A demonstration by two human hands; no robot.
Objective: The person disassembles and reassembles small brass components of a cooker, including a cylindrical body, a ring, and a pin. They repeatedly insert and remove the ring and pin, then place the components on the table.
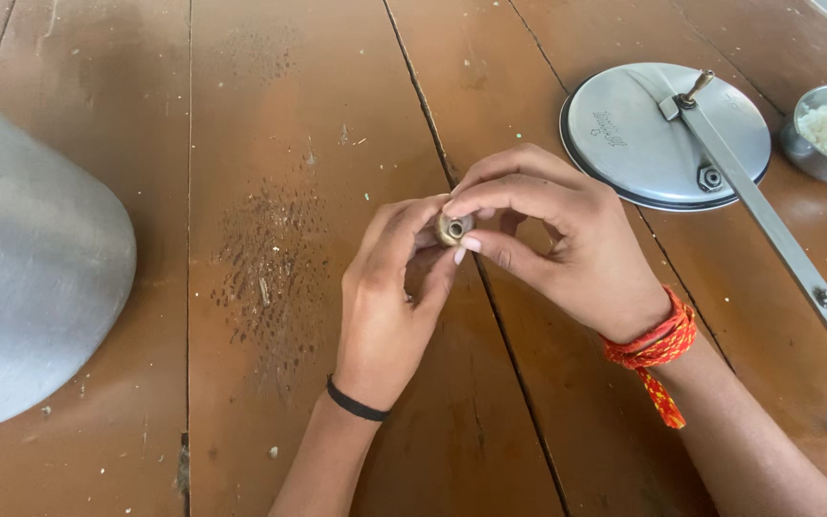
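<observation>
The small brass-coloured fitting, a round piece with a dark hole in its middle, sits pinched between our two hands above the middle of the wooden table, clear of the boards. Our left hand grips it from below and the side, thumb and fingers curled close around it, while our right hand comes over from the other side with forefinger and thumb closed on its rim. Both hands are thus pressed onto the one piece, neither spread. A black band circles our left wrist, and a red thread is tied about the right. As we judge it, the work is midway: the fitting is off whatever carries it and is being handled, and it is not yet seated anywhere. Beyond our right hand, towards the far right corner, a round metal lid lies flat with its long handle bar running down towards the right edge. A small steel bowl of white grains stands just beside the lid. At the left edge a large metal pot shows only in part.
</observation>
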